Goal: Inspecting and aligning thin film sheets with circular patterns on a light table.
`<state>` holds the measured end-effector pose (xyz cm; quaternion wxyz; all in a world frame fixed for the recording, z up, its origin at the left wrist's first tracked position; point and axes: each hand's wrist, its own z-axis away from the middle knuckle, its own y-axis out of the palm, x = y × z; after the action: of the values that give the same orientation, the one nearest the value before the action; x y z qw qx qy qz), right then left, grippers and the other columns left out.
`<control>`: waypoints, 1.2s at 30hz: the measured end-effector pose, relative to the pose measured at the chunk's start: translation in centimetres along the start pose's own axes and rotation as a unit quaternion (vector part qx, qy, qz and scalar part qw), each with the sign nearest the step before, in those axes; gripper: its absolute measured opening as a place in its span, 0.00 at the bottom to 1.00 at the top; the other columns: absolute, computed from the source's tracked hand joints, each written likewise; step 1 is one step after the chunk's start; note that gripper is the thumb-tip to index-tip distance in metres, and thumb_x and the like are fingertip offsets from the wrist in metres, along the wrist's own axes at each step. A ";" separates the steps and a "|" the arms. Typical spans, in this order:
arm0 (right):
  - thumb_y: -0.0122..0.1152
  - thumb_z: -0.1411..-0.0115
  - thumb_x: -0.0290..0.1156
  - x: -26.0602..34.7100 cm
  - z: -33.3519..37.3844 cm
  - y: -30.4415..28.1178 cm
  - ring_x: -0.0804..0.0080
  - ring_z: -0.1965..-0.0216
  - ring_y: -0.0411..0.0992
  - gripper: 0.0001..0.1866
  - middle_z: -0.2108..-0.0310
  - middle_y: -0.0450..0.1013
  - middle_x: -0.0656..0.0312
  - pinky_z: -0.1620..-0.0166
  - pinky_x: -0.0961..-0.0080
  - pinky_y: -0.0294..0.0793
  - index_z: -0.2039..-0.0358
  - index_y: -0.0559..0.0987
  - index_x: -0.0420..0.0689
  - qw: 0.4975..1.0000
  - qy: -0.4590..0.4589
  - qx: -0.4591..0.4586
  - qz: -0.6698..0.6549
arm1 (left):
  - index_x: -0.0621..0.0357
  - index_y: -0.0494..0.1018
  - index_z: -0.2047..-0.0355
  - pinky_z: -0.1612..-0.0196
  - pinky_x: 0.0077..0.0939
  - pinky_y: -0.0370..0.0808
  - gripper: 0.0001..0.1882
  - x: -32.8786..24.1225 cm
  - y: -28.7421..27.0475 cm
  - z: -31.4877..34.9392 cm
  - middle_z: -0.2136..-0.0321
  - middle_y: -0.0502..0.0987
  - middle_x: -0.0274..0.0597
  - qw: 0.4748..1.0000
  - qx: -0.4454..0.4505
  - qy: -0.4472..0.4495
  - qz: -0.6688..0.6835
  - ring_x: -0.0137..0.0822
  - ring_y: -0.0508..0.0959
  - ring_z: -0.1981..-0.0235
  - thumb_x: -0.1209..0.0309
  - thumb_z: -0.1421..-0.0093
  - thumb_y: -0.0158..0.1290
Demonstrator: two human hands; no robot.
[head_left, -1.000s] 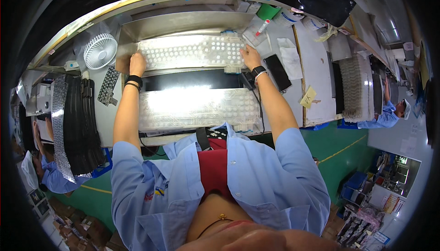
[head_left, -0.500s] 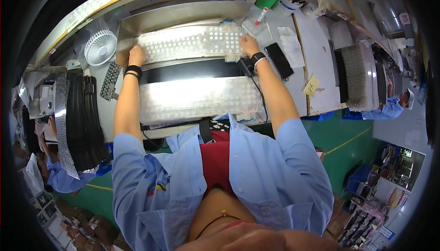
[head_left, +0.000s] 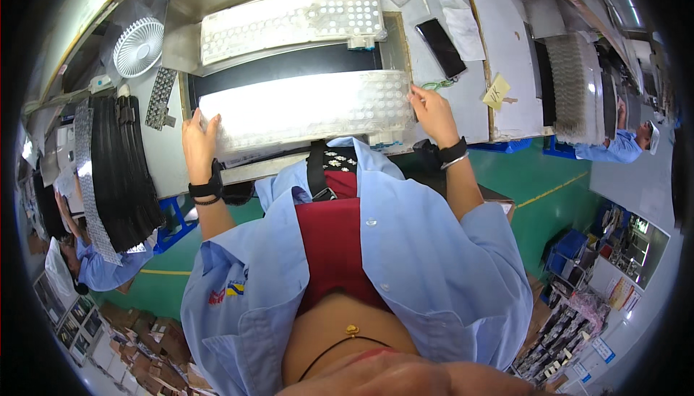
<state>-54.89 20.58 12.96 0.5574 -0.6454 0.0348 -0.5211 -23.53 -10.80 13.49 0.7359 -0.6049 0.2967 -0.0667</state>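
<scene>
My left hand (head_left: 199,141) holds the left end of the nearer clear plastic keyboard-shaped plate (head_left: 307,113), thumb up on its edge. At the opposite end, my right hand (head_left: 434,115) pinches the plate's right edge. Glare washes out much of its surface; rows of round marks show toward the right. I cannot tell whether it is raised off the bench. Beyond it, a similar plate with round white pads (head_left: 289,27) lies in a metal tray (head_left: 181,38), apart from both hands. A dark panel (head_left: 289,62) shows between the two plates.
A white fan (head_left: 139,48) and a dark perforated strip (head_left: 160,100) are at the left. Right of the plates lie a phone (head_left: 441,48), a white cloth (head_left: 461,26) and a yellow note (head_left: 496,92). Stacked black panels (head_left: 119,165) stand far left; co-workers sit at both sides.
Both hands have left the ends of the far plate and come back toward me, onto the ends of the nearer plate. The whole view has shifted upward.
</scene>
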 end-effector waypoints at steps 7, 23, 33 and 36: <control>0.47 0.43 0.31 3.3 3.1 0.8 0.56 0.67 0.72 0.19 0.64 0.71 0.47 0.64 0.68 0.70 0.53 0.67 0.36 0.987 -0.050 -0.102 0.116 | 0.72 0.66 0.57 0.53 0.36 0.66 0.23 -0.8 0.9 1.1 0.63 0.69 0.63 0.989 -0.138 0.052 -0.025 0.54 0.69 0.58 0.69 0.51 0.54; 0.50 0.43 0.25 2.9 1.8 -1.2 0.85 0.72 0.69 0.19 0.72 0.75 0.61 0.69 0.87 0.67 0.52 0.65 0.31 0.914 0.001 0.026 -0.405 | 0.61 0.64 0.71 0.77 0.13 0.61 0.06 1.8 -1.4 -0.3 0.82 0.67 0.30 0.918 -0.087 0.007 0.387 0.19 0.64 0.81 0.71 0.42 0.47; 0.50 0.43 0.26 7.0 0.0 -4.7 0.88 0.76 0.66 0.19 0.71 0.75 0.64 0.73 0.90 0.65 0.50 0.67 0.39 0.922 -0.084 0.027 -0.378 | 0.60 0.65 0.68 0.81 0.12 0.58 0.05 1.4 -7.7 -0.1 0.84 0.64 0.27 0.929 -0.213 0.017 0.303 0.17 0.61 0.83 0.71 0.41 0.46; 0.49 0.42 0.26 6.9 -0.7 -5.9 0.89 0.77 0.66 0.17 0.69 0.74 0.64 0.74 0.91 0.64 0.51 0.68 0.39 0.922 -0.083 0.012 -0.378 | 0.55 0.67 0.69 0.85 0.08 0.52 0.04 0.3 -8.2 0.2 0.84 0.62 0.22 0.892 -0.166 -0.015 0.421 0.13 0.58 0.85 0.70 0.41 0.47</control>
<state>-55.40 18.04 21.68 0.3278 -0.6445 -0.2643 -0.6383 -21.04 -12.95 21.02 0.5883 -0.5380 0.5189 0.3085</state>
